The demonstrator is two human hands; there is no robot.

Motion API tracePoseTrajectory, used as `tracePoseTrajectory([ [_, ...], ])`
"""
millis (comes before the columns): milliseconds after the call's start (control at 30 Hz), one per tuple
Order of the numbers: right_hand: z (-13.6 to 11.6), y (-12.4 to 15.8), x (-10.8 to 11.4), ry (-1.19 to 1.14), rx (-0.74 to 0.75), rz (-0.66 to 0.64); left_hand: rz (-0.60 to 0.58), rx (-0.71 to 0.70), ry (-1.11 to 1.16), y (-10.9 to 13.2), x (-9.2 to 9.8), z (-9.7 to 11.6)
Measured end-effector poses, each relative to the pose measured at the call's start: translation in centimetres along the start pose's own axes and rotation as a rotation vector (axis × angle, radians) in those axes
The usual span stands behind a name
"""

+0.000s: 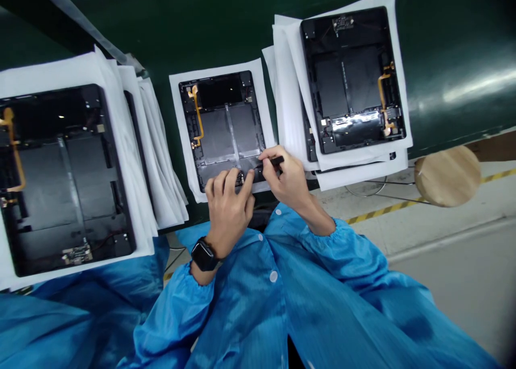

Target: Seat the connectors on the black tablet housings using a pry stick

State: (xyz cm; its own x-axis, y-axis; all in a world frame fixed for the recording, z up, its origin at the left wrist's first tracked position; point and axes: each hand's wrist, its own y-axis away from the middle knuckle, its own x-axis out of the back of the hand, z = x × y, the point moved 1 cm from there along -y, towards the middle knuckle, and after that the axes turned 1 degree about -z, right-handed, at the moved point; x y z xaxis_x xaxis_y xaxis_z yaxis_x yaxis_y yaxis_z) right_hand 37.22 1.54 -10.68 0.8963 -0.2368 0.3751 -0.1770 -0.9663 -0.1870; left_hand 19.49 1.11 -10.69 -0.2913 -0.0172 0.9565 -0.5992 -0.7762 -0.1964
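In the head view, an opened tablet housing [220, 127] lies on a white sheet in front of me. Two dark battery panels and an orange flex cable [198, 119] show inside it. My left hand [230, 202] rests over the lower edge, fingers spread, fingertips beside a small circuit board [239, 178]. My right hand [287, 176] pinches a black pen-like tool [277, 161] at the housing's lower right corner. The tool's tip and its exact kind are hard to make out, and my hands partly cover that corner.
To the right, another opened housing [365, 84] sits on a stack of white sheets [288, 89]. A larger-looking one [44, 170] tops a stack at left, beside a co-worker's blue sleeve [48, 326]. A round wooden stool [447, 175] stands below the green table [455, 46].
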Motion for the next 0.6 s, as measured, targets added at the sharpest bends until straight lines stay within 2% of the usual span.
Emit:
tracePoseTrajectory([
  [133, 0.07, 0.1, -0.09, 0.009, 0.005, 0.015, 0.024, 0.007, 0.004, 0.16, -0.21, -0.01],
  [400, 0.07, 0.16, -0.13, 0.011, -0.013, 0.033, -0.034, 0.027, 0.019, 0.39, -0.47, -0.05],
  [600, 0.04, 0.13, -0.16, 0.015, -0.018, 0.038, -0.034, 0.02, -0.007, 0.11, -0.19, 0.11],
])
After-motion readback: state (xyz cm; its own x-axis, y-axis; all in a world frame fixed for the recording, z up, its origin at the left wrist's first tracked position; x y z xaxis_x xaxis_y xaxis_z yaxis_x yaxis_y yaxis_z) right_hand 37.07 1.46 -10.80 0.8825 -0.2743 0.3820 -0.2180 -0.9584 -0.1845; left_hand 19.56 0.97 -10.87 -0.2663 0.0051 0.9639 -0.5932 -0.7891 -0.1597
